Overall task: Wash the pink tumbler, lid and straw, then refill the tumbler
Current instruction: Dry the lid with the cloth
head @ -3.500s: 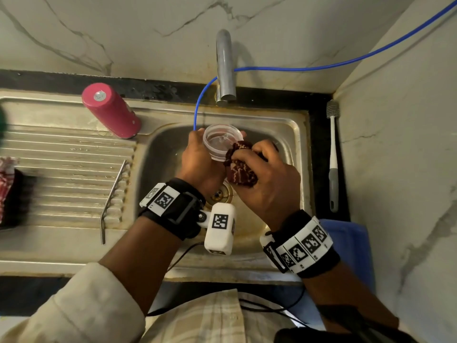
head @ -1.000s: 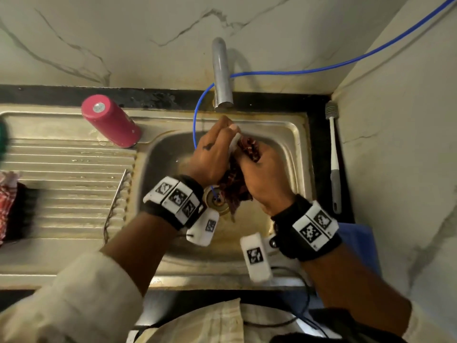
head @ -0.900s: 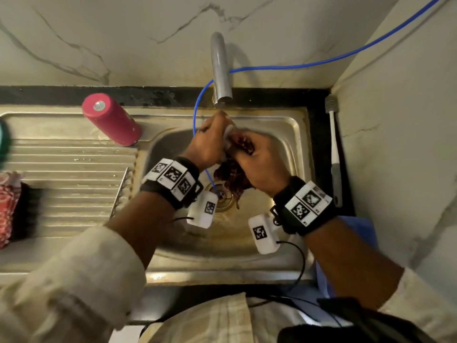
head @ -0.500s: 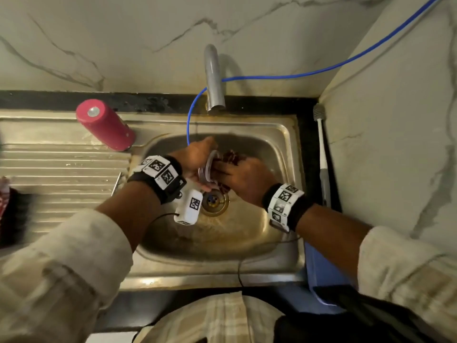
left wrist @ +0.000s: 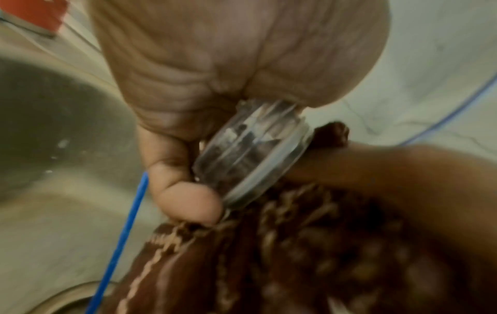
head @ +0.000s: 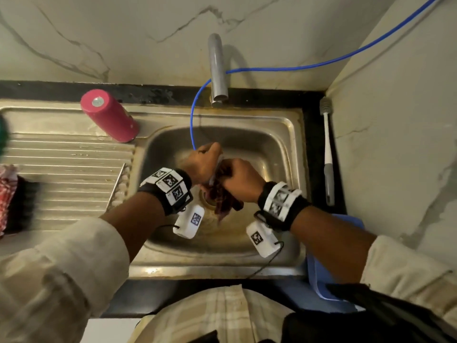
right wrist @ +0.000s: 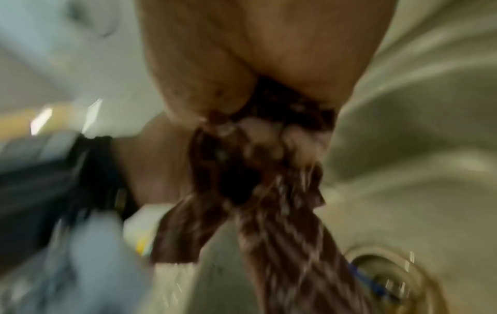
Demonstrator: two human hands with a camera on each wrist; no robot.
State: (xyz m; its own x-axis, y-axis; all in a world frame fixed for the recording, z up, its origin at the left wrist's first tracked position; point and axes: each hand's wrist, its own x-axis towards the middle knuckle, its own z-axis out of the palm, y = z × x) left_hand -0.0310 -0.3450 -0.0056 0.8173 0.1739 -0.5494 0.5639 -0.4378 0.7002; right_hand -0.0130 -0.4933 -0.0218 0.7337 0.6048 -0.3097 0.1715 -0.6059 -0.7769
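Hands work nearest us over the sink (head: pixel 294 149): our left hand (head: pixel 202 164) grips the clear lid (left wrist: pixel 252 157) on edge while our right hand (head: pixel 243 180) clenches a brown cloth (left wrist: pixel 309 255) against it, so we judge lid-scrubbing midway. Farther left, the straw (head: pixel 115 186) lies on the drainboard; beyond, the tumbler (head: pixel 110 116) stands upside down, refill still ahead.

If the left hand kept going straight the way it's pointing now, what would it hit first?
Probably the far wall of the sink. The left hand, gripping the clear lid, points toward the back, under the tap. Depth is hard to judge.
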